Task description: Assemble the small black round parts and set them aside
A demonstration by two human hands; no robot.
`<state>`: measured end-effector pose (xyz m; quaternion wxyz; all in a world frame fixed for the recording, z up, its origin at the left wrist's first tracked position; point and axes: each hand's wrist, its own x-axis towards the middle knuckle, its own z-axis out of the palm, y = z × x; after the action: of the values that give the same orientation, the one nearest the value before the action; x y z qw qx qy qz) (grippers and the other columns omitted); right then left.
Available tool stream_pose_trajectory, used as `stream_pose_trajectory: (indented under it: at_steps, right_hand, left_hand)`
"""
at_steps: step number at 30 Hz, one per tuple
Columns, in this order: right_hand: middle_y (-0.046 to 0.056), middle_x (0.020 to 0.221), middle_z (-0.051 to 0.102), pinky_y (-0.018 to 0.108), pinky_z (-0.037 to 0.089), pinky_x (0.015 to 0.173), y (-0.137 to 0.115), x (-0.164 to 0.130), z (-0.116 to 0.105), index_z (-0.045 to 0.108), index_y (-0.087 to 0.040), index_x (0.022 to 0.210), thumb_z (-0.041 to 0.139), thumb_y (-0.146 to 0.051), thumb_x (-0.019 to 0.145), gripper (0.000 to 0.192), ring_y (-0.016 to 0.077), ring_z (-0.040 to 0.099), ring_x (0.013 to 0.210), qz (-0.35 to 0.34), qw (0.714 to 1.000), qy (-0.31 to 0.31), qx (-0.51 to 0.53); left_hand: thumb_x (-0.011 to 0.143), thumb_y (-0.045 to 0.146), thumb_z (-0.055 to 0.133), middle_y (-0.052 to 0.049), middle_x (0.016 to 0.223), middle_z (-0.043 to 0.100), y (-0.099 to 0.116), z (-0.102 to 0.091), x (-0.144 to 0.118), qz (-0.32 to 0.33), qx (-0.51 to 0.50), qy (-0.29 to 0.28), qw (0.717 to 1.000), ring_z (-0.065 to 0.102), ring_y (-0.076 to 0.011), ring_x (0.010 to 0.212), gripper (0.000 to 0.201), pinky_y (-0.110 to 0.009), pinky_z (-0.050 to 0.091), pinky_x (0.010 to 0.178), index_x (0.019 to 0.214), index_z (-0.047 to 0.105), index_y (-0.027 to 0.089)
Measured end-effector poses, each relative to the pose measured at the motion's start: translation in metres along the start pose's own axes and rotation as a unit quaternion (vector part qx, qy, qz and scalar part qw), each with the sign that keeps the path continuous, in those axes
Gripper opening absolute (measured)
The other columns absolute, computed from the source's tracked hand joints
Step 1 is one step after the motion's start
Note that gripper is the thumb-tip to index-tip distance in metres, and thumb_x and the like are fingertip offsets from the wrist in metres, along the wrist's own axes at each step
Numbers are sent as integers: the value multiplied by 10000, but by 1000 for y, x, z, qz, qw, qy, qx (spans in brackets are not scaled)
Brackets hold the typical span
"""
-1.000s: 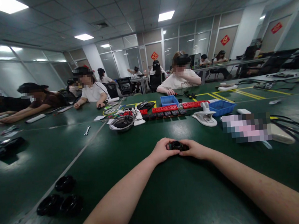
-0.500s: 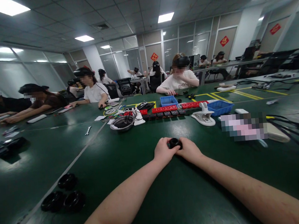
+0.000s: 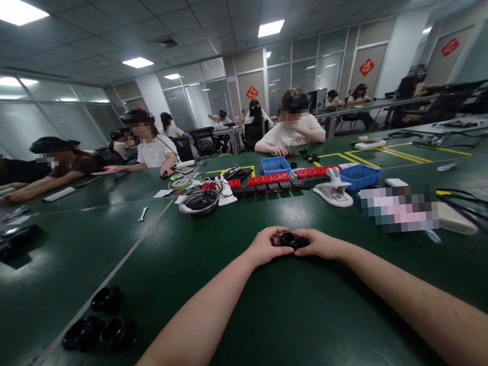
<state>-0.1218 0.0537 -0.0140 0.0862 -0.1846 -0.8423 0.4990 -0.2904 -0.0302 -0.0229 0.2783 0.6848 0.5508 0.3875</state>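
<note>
A small black round part (image 3: 289,239) with a ring-shaped top sits between my two hands, low over the green table (image 3: 248,330). My left hand (image 3: 265,246) grips its left side with curled fingers. My right hand (image 3: 323,244) grips its right side. Both forearms stretch out in front of me. The underside of the part is hidden by my fingers.
Three black rings (image 3: 99,326) lie at the near left. Farther off are a metal bowl (image 3: 199,202), rows of red and black blocks (image 3: 269,182), blue bins (image 3: 361,176), a white clamp-like holder (image 3: 335,191) and cables (image 3: 477,208) at right. Several people sit across the table.
My hands and the black part went slightly away from me, then came back nearer and lower. The part now shows its ring-shaped top again.
</note>
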Motion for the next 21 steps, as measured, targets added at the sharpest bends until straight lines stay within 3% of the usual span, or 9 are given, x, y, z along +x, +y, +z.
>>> stream_pose_trajectory:
  at_steps: [10, 17, 21]
  right_hand:
    - [42, 928, 579, 292, 392, 719, -5, 1, 3, 519, -137, 1002, 587, -245, 603, 419, 180, 520, 821, 12, 1000, 5, 0]
    - [40, 905, 584, 284, 396, 698, -2, 2, 3, 526, -143, 984, 588, -253, 603, 402, 174, 523, 802, 18, 1000, 15, -9]
    - [37, 893, 583, 286, 393, 694, -2, 2, 3, 525, -138, 981, 594, -255, 592, 412, 169, 523, 785, 17, 1000, 20, -8]
  left_hand:
    - [567, 361, 640, -52, 897, 532, 1, -3, -1, 26, 21, 2, 999, 473, -134, 739, 453, -251, 383, 651, 963, 548, 160]
    - [564, 373, 640, -41, 861, 521, -3, 0, 0, 8, -6, 3, 1000, 437, -93, 627, 528, -219, 375, 570, 1033, 505, 171]
    - [567, 364, 639, -37, 859, 523, 0, -1, -1, 29, 12, 8, 999, 440, -101, 656, 461, -221, 367, 583, 974, 545, 170]
